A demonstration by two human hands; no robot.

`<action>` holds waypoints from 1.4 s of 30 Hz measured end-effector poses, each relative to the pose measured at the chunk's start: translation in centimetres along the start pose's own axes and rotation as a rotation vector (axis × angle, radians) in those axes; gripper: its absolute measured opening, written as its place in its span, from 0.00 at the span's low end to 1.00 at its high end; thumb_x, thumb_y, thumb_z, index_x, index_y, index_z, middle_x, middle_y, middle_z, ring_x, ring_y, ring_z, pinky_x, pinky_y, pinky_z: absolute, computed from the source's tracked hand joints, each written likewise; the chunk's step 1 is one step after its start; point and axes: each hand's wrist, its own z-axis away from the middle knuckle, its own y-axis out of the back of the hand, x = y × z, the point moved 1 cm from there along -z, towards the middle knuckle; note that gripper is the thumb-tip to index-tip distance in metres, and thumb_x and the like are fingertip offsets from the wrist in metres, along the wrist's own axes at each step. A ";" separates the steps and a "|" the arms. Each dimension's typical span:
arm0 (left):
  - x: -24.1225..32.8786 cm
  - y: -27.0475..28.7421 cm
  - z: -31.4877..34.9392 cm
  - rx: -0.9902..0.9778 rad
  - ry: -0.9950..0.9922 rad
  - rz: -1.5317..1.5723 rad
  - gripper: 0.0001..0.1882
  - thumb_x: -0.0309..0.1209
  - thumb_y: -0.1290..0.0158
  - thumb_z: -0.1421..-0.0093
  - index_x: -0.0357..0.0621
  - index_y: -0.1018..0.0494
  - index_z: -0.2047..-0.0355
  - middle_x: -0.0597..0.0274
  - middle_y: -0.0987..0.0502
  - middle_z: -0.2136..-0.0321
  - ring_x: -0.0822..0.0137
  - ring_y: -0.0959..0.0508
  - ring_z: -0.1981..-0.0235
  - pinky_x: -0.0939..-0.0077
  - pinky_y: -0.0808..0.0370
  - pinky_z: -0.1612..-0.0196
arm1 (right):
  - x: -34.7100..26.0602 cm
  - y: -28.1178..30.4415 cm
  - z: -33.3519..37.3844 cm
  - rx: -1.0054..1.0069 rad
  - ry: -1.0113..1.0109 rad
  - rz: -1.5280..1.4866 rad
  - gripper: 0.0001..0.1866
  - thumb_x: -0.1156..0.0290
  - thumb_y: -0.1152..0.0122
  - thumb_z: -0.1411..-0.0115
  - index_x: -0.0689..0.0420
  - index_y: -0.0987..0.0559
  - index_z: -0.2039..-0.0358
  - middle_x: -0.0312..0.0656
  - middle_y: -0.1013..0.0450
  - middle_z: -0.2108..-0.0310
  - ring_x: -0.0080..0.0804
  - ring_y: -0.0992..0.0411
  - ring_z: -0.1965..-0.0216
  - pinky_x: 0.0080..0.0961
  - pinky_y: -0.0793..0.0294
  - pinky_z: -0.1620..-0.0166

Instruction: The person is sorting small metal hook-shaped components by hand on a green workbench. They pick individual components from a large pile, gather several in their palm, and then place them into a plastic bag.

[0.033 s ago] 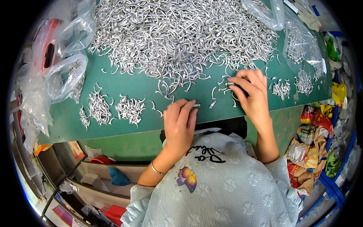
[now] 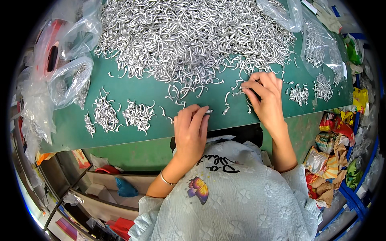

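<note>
A large heap of small curved silver metal pieces [image 2: 189,36] covers the far part of the green table [image 2: 148,86]. Near the table's front edge, my left hand [image 2: 190,126] is closed, its thumb and fingertips pinching a small metal piece [image 2: 209,111] that pokes out to the right. Farther right, my right hand [image 2: 265,96] hovers low over a few loose pieces, thumb and index finger brought together on a small metal piece mostly hidden by the fingertips. Between the hands lie a short piece [image 2: 226,110] and a curved one [image 2: 227,97].
Small sorted piles sit at the left [image 2: 105,114], beside another pile [image 2: 138,115], and at the right [image 2: 299,94]. Clear plastic bags [image 2: 74,80] with metal pieces line the left edge; another bag [image 2: 321,50] lies far right. Colourful packages [image 2: 323,160] are stacked beyond the table's right.
My right hand has shifted slightly left, and its fingertips now cover more of the metal piece. My left hand has barely moved.
</note>
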 end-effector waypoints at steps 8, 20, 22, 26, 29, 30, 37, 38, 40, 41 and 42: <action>-0.8 -0.4 0.2 0.037 -0.049 0.048 0.13 0.14 0.39 0.52 0.38 0.24 0.65 0.56 0.26 0.67 0.58 0.26 0.68 0.69 0.29 0.64 | 0.4 -0.2 0.1 0.155 -0.020 -0.003 0.05 0.79 0.36 0.49 0.57 0.23 0.72 0.36 0.26 0.69 0.34 0.32 0.65 0.31 0.41 0.57; -0.9 -0.3 0.6 0.054 0.050 0.098 0.16 0.17 0.37 0.53 0.37 0.24 0.62 0.55 0.26 0.64 0.60 0.26 0.68 0.69 0.29 0.64 | -2.7 -0.1 0.9 -0.160 0.217 -0.236 0.13 0.74 0.30 0.56 0.55 0.21 0.67 0.36 0.30 0.64 0.34 0.32 0.62 0.32 0.39 0.58; -0.8 -0.1 0.4 0.031 0.024 0.074 0.16 0.17 0.38 0.53 0.37 0.24 0.62 0.55 0.26 0.64 0.59 0.26 0.67 0.68 0.29 0.64 | -2.9 -1.0 1.4 -0.194 0.225 -0.229 0.13 0.75 0.31 0.55 0.55 0.21 0.67 0.36 0.30 0.64 0.34 0.33 0.61 0.32 0.39 0.58; -1.1 -0.2 0.2 -0.025 -0.060 0.071 0.15 0.17 0.39 0.52 0.36 0.24 0.62 0.56 0.27 0.65 0.57 0.27 0.67 0.66 0.29 0.63 | -2.8 -1.0 1.4 -0.162 0.202 -0.230 0.11 0.76 0.32 0.54 0.56 0.21 0.68 0.36 0.31 0.64 0.35 0.33 0.61 0.32 0.39 0.59; -1.5 -0.7 0.3 -0.024 -0.099 0.098 0.15 0.17 0.39 0.52 0.36 0.25 0.61 0.55 0.27 0.64 0.57 0.26 0.67 0.66 0.28 0.64 | -2.3 -0.7 1.2 -0.044 0.098 -0.282 0.10 0.78 0.33 0.52 0.58 0.22 0.68 0.38 0.30 0.64 0.37 0.33 0.62 0.32 0.37 0.59; -1.4 -0.9 0.4 -0.022 -0.109 0.106 0.16 0.17 0.39 0.52 0.35 0.25 0.61 0.55 0.27 0.63 0.57 0.26 0.66 0.66 0.28 0.64 | -2.2 -0.7 1.1 0.007 0.055 -0.304 0.10 0.78 0.33 0.52 0.58 0.22 0.68 0.38 0.29 0.64 0.38 0.33 0.62 0.32 0.36 0.59; -0.3 1.3 0.6 0.078 0.001 0.193 0.22 0.13 0.39 0.52 0.36 0.26 0.55 0.53 0.26 0.59 0.64 0.24 0.67 0.72 0.25 0.64 | -4.8 -1.6 0.6 -0.124 0.071 -0.559 0.09 0.80 0.33 0.52 0.60 0.21 0.69 0.39 0.28 0.66 0.39 0.33 0.64 0.31 0.35 0.58; 0.1 1.8 0.7 0.042 0.018 0.228 0.17 0.16 0.40 0.50 0.34 0.26 0.58 0.50 0.25 0.62 0.55 0.23 0.67 0.69 0.25 0.64 | -5.4 -1.8 0.7 -0.163 0.062 -0.603 0.08 0.79 0.33 0.52 0.60 0.20 0.69 0.38 0.28 0.67 0.37 0.33 0.64 0.30 0.36 0.58; 0.0 1.8 1.2 0.087 0.001 0.260 0.16 0.15 0.41 0.50 0.34 0.25 0.58 0.51 0.25 0.63 0.55 0.23 0.68 0.69 0.25 0.64 | -6.4 -2.6 0.7 -0.177 0.084 -0.634 0.08 0.79 0.32 0.52 0.60 0.20 0.69 0.37 0.28 0.68 0.36 0.33 0.64 0.30 0.36 0.59; -0.2 1.8 1.4 0.109 -0.009 0.279 0.16 0.15 0.41 0.50 0.34 0.25 0.59 0.51 0.24 0.64 0.55 0.23 0.68 0.68 0.24 0.65 | -6.7 -2.9 0.7 -0.183 0.095 -0.647 0.08 0.78 0.32 0.52 0.60 0.20 0.69 0.37 0.28 0.68 0.35 0.33 0.64 0.29 0.37 0.59; -0.4 1.7 1.5 0.158 0.002 0.265 0.16 0.15 0.41 0.50 0.35 0.25 0.59 0.51 0.23 0.65 0.55 0.22 0.69 0.68 0.24 0.66 | -6.9 -3.1 0.6 -0.190 0.090 -0.642 0.09 0.77 0.32 0.53 0.60 0.20 0.69 0.39 0.27 0.67 0.36 0.32 0.64 0.30 0.36 0.58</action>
